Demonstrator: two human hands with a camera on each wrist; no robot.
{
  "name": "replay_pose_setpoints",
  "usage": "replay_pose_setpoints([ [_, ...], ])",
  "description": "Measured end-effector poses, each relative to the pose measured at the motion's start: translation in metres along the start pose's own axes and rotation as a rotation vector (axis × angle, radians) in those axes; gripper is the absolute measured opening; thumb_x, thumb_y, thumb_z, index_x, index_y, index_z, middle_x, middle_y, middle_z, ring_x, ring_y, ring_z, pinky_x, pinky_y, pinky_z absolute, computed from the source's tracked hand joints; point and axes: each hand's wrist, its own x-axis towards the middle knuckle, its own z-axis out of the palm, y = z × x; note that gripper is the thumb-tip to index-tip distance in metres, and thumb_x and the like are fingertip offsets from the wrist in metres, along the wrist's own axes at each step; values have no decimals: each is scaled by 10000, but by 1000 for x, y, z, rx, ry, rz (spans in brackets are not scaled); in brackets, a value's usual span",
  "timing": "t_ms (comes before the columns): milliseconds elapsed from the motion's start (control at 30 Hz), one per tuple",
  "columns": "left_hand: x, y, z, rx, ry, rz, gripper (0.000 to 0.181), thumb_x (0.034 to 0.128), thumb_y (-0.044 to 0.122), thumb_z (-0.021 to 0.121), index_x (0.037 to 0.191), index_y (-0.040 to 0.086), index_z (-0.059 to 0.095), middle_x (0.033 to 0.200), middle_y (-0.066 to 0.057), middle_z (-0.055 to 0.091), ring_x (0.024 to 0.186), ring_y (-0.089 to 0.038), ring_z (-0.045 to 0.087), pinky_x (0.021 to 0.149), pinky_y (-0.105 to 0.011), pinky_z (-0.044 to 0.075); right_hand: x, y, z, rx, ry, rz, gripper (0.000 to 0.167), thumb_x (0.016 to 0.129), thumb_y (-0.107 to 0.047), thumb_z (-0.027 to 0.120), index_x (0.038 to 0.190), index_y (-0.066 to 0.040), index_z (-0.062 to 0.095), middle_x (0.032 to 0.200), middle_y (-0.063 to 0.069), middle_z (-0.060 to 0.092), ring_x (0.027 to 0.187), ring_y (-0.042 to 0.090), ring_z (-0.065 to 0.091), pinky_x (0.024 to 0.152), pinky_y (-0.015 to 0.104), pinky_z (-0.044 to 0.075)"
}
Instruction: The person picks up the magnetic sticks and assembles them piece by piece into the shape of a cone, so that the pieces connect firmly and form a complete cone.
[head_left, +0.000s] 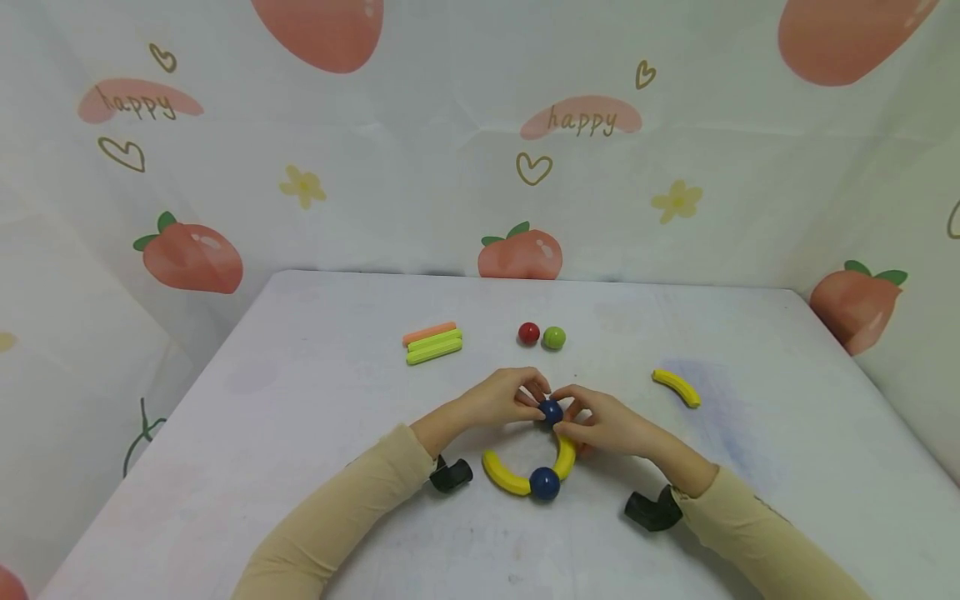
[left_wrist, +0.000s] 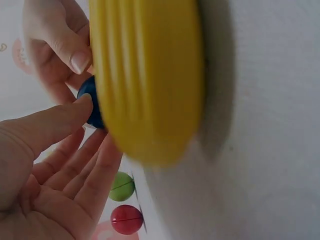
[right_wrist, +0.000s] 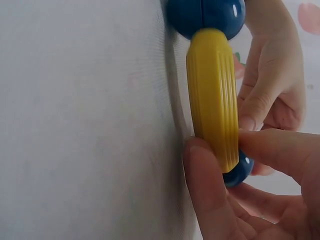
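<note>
Head view, centre: the left hand (head_left: 498, 398) pinches the upper blue ball (head_left: 551, 412); the right hand (head_left: 611, 425) pinches the yellow curve (head_left: 566, 457) just below. Left wrist view, left side: thumb and fingers are barely parted around the ball. Right wrist view, lower right: thumb and fingers straddle the curve's end; better press squarely, gently, keeping both aligned.
</note>
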Motion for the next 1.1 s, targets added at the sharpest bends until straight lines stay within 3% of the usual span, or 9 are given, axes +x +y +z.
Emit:
replay_pose_setpoints([
  [533, -4, 9, 3, -61, -17, 17, 233, 883, 54, 614, 1103, 48, 537, 1158, -134, 602, 1052, -235, 644, 858, -248, 533, 3, 1, 3, 19, 35, 55, 446, 909, -246, 603, 1273, -34, 456, 914, 120, 595, 621, 135, 602, 586, 271, 554],
  [833, -10, -2, -6, 5, 50, 12, 250, 884, 157, 637, 1102, 67, 554, 1097, -87, 617, 926, -158, 637, 859, -234, 524, -1, 1, -1, 23, 108, 129, 432, 917, -233, 593, 1238, -15, 405, 1019, 186, 578, 680, 143, 623, 631, 289, 561],
  [967, -16, -7, -12, 59, 110, -18, 207, 877, 184, 646, 1051, 84, 594, 1000, -54, 624, 820, -122, 579, 755, -184, 504, -3, 4, -4, 7, 140, 160, 435, 905, -242, 610, 1211, -15, 400, 1078, 210, 563, 712, 144, 621, 643, 283, 559],
  [1100, -24, -11, -16, 110, 158, -89, 155, 865, 237, 657, 934, 105, 615, 822, -9, 589, 684, -99, 507, 590, -166, 423, -4, 6, -7, -16, 151, 168, 444, 890, -270, 630, 1181, -12, 417, 1097, 207, 560, 731, 143, 602, 646, 280, 551],
])
